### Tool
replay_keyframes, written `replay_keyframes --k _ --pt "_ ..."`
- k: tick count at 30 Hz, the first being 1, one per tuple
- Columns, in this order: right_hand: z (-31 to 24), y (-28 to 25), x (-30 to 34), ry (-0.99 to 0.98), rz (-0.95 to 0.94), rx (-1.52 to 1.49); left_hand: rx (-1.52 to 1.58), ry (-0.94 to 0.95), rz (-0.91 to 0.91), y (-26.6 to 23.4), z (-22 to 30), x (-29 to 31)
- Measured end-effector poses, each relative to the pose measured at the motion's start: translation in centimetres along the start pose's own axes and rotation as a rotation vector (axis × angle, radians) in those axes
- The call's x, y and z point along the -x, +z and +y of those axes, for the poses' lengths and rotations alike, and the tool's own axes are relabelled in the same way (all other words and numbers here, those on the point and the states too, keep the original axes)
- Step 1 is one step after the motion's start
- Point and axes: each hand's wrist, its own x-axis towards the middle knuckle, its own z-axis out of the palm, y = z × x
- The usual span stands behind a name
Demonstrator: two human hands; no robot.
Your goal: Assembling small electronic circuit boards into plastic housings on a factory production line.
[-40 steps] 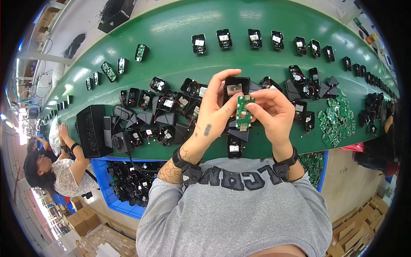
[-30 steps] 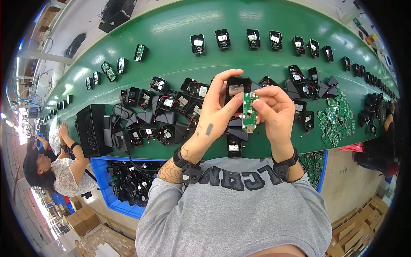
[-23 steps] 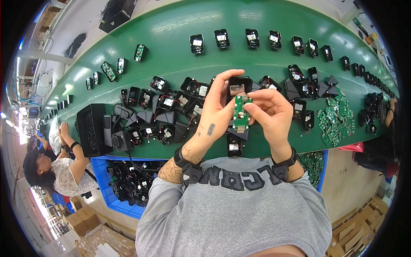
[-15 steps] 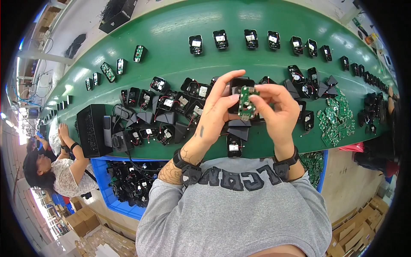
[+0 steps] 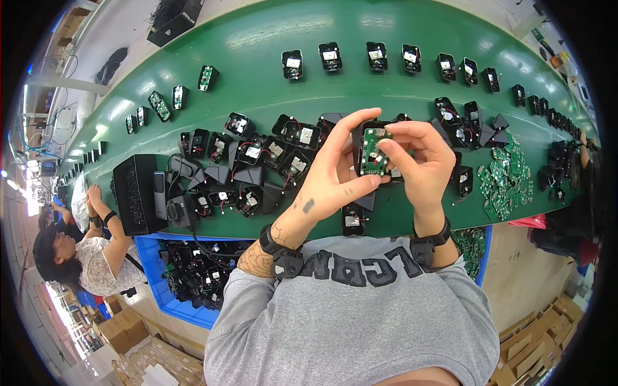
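Note:
Between my two hands, above the green table, is a black plastic housing (image 5: 355, 149) with a green circuit board (image 5: 371, 154) lying over its open face. My left hand (image 5: 335, 168) wraps round the housing from the left, its thumb at the board's lower end. From the right, my right hand (image 5: 421, 154) grips the board, thumb on its face and fingers at its upper right edge. The board looks roughly in line with the housing; whether it sits fully inside cannot be made out. Just below my hands lies another open black housing (image 5: 353, 220).
Many open black housings (image 5: 253, 152) with red wires crowd the table (image 5: 257, 96) on the left. A row of housings (image 5: 376, 56) stands farther back. Loose circuit boards (image 5: 505, 177) lie heaped at right. A black bin (image 5: 138, 196) and a co-worker (image 5: 96, 257) are at left.
The circuit board has turned from a tilted position to lie flatter over the housing, its face now more toward me. My left thumb has moved down to the board's lower end.

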Motion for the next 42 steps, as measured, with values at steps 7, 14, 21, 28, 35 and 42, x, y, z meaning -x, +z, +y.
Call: replay_keyframes --k 7,14,21,28,35,42 --pt "0.4 -0.6 -0.6 -0.211 0.006 0.256 -0.015 0.029 0.004 0.0 -0.6 -0.2" --pt "0.2 -0.3 -0.6 -0.1 -0.029 0.105 0.023 -0.003 0.018 0.9 -0.8 -0.3" --pt "0.3 -1.7 0.0 0.307 -0.237 -0.314 -0.079 0.048 -0.033 1.5 -1.9 0.0" --pt "-0.4 -2.0 0.5 0.164 -0.198 -0.117 -0.069 0.131 -0.026 1.9 -2.7 -0.1" --pt "0.5 -2.4 0.2 -0.537 -0.065 0.507 -0.164 0.251 0.105 0.8 -3.5 -1.1" --pt "2.2 -1.4 0.3 -0.364 -0.036 0.198 -0.093 0.066 0.112 1.1 -2.4 -1.7"
